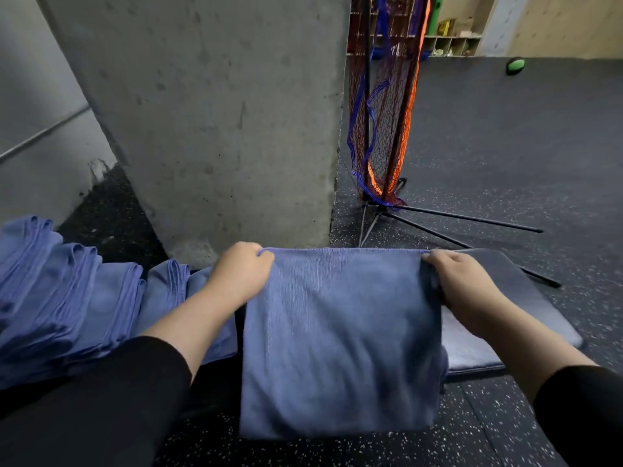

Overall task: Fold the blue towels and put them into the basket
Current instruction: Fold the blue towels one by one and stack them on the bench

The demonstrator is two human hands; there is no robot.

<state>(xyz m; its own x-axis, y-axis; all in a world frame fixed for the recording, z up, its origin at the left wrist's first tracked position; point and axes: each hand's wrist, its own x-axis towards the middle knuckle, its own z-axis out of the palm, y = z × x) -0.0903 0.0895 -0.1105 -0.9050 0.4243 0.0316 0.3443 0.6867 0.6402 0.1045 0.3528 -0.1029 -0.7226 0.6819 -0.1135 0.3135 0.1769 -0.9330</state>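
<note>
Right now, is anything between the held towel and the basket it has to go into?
Cannot say: no basket shows in this view. Both hands, left hand and right hand, already grip the blue towel by its top corners, nothing between. The towel pile lies to its left, the padded bench behind.

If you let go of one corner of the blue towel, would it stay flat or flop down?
Probably flop: the towel hangs limp from the left hand and right hand. It looks light, since pinched corners hold it. Its soft ripples suggest no stiffness.
</note>
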